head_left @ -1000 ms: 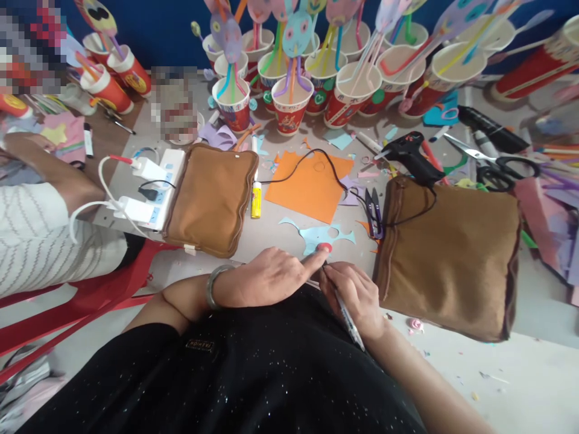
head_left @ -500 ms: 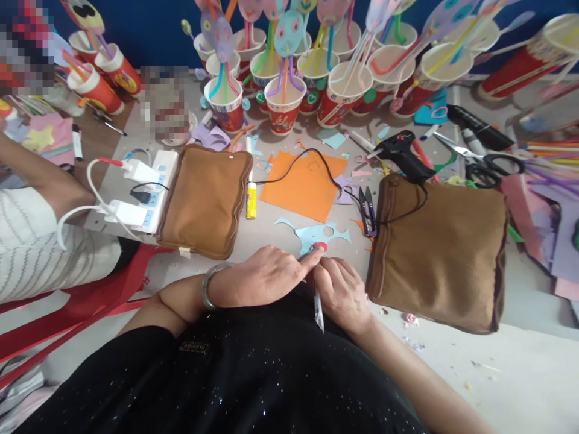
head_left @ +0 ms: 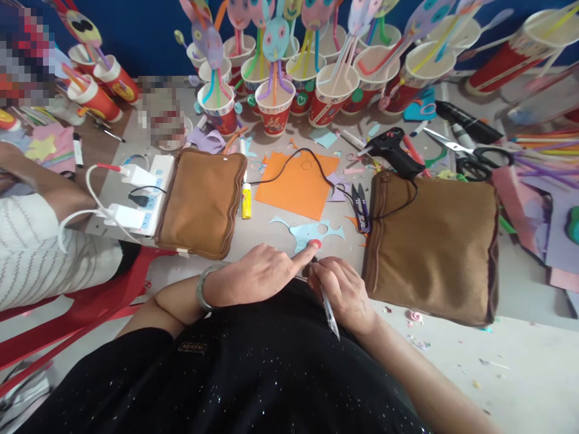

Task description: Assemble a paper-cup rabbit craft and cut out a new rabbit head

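Note:
My left hand, with a bangle at the wrist, has its index finger stretched onto a small red paper circle, while the other fingers curl under. The thumb is hidden. Right beside it, my right hand is closed around a slim pen whose clear, whitish barrel slants down towards my black top. The pen's writing end is hidden between the hands. Behind the fingertips lies a light blue paper scrap with round cut-outs. Farther back is an orange sheet with a black cable across it.
Brown zip pouches flank the hands. Thread snips, a glue gun, scissors and a yellow glue stick lie around. Paper cups with straw figures line the back. A power strip and another person's arm are left.
The pen's rear end has swung to the right within my right hand. My left index finger stays on the red circle. The whole view has shifted slightly.

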Motion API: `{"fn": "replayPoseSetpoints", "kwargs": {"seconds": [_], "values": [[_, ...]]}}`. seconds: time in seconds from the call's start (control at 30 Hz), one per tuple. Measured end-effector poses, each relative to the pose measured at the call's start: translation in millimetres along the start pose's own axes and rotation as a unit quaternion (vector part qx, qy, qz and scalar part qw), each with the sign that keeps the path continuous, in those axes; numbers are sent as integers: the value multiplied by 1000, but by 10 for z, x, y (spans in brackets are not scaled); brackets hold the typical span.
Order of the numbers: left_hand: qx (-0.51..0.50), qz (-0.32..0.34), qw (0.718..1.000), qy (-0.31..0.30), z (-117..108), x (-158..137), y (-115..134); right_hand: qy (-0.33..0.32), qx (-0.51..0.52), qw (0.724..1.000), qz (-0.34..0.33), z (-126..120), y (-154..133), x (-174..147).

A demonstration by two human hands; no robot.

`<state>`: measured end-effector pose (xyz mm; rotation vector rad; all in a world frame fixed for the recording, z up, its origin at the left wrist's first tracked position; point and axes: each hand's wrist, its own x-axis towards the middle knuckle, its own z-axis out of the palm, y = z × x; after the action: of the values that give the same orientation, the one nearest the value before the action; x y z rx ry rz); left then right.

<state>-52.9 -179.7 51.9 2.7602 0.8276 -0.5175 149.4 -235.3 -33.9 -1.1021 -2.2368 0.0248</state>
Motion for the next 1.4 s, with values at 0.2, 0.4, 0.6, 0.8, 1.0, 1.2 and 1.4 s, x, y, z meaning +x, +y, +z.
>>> {"fn": "replayPoseSetpoints", "kwargs": {"seconds": [0.2,0.4,0.6,0.8,1.0,1.2,1.4], "values": [[7,3,1000,7,75,25,-3,28,-1,1000,-4,8,40,-28],[-11,-7,1000,24,184,28,-18,68,44,996,40,34,101,-110],[-39,-25,998,38,263,75,-42,136,45,984,104,104,89,-190],[-98,-54,992,58,153,193,-45,142,20,979,148,189,70,-210],[-113,-108,982,105,63,390,-9,151,22,973,172,232,55,-206],[-119,-121,978,125,151,496,28,155,36,975,155,236,64,-228],[-186,-182,935,241,181,376,-157,152,66,973,160,276,97,-309]]}}
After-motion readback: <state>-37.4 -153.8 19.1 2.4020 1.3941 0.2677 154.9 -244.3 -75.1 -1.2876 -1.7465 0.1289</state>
